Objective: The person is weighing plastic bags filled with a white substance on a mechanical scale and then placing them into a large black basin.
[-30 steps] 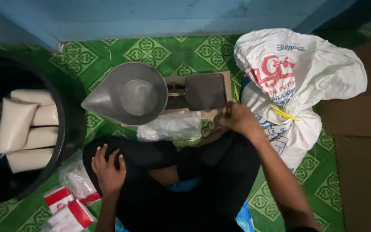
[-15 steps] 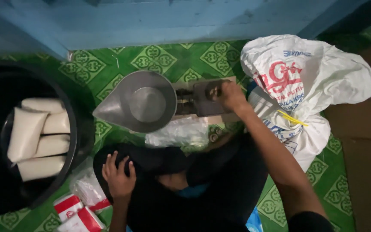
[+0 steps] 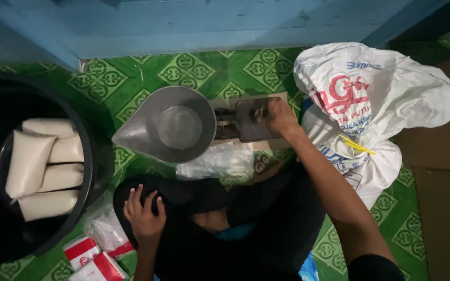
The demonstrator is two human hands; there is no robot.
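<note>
Hands apart: the right hand (image 3: 278, 115) pinches a small weight (image 3: 260, 113) on the balance scale's flat plate (image 3: 253, 120), near center; the left hand (image 3: 144, 216) lies flat on a dark-clad knee at 7 o'clock, its scoop pan (image 3: 172, 125) at 9 o'clock of the plate, white sack (image 3: 376, 104) at 3

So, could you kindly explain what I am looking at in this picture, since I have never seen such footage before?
A camera on a person's head looks straight down. The person sits on a green patterned floor. Their right hand touches the dark flat plate of a balance scale, opposite its empty metal pan. The left hand rests on the person's dark-clothed knee. A black tub at the left holds white filled packets, a big white sack lies at the right, and a clear plastic bag lies below the pan.
</note>
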